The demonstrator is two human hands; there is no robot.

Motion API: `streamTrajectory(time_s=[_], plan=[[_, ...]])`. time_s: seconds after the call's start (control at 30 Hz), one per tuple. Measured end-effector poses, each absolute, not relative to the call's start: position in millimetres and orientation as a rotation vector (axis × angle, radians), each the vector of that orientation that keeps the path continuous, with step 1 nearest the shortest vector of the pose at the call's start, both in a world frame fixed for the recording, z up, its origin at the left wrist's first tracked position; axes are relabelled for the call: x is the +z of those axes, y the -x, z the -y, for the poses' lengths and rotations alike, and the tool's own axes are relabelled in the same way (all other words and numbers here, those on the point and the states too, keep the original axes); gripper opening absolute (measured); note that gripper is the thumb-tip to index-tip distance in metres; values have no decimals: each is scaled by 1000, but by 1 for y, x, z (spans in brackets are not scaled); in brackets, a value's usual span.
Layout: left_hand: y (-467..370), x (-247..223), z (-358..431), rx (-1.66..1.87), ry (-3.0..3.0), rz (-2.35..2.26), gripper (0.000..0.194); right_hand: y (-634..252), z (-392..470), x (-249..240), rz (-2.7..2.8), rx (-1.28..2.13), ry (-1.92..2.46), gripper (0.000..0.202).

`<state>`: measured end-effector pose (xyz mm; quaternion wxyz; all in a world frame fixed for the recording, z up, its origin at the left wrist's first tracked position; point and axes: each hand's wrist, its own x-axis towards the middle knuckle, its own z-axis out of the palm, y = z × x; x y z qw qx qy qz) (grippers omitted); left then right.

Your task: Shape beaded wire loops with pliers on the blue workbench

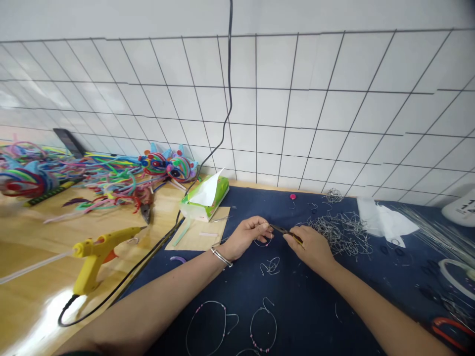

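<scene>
My left hand [249, 236] pinches a thin wire loop [262, 244] that carries a few small pink beads. My right hand [310, 244] is wrapped around the yellow handles of a pair of pliers [279, 229]. The dark jaws of the pliers meet the wire at my left fingertips; whether they grip it is too small to tell. Just below my hands lies a small bunch of bent wire pieces [271, 267]. Nearer to me on the dark blue cloth [237, 289] rest a larger beaded wire ring [206, 302] and a smaller beaded wire ring [275, 326].
A tangled heap of wire hooks [339, 232] lies right of my hands. On the left are a yellow glue gun [91, 257] with a black cable, a tissue box [206, 198], and colourful pipe cleaners [115, 180]. Straight wires [438, 232] and red-handled scissors [451, 326] are at the right.
</scene>
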<state>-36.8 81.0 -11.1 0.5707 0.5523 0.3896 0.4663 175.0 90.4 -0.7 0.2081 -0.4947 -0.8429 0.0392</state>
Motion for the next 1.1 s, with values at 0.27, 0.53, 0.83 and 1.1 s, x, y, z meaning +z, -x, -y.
streamTrajectory(time_s=[0.27,0.53,0.83,1.1], plan=[[42,-11,-84,1194,-1349,-1059,21,-172,-91,-13,2244,149,1326,30],[42,-11,-84,1166,-1288,-1036,24,-173,-92,-12,2269,153,1305,30],[43,-14,-85,1253,-1233,-1026,23,-169,-93,-11,2258,161,1285,27],[44,-16,-88,1264,-1203,-1002,20,-161,-88,-5,2246,85,1346,24]])
